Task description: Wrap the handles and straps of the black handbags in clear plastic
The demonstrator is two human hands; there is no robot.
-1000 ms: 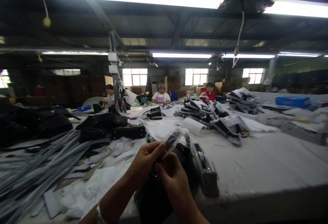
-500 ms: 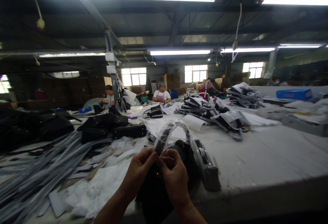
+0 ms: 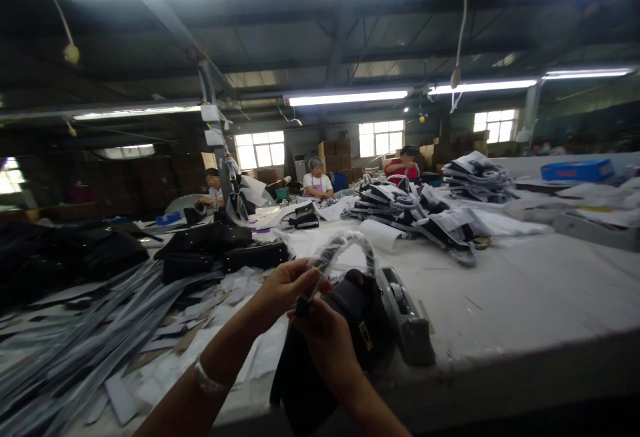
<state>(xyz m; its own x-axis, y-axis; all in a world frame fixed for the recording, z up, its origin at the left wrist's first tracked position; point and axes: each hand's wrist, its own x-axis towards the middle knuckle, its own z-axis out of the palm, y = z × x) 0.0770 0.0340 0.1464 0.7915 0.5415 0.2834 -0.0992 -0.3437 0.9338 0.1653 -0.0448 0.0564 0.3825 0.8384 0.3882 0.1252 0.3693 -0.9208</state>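
A black handbag stands at the near edge of the worktable. Its arched handle is wrapped in clear plastic. My left hand is closed on the lower left end of that handle. My right hand is closed just below it, pinching a small dark fitting at the handle's base against the bag. A bracelet circles my left wrist.
A grey tape dispenser lies right of the bag. Long grey strips and paper scraps cover the left side. Black bags lie beyond them, wrapped bags are piled at the back right. Other people sit far off.
The view has tilted up and the bag sits higher in frame. My hands have shifted down the wrapped handle toward its base, and the bag has turned to show its front clasp.
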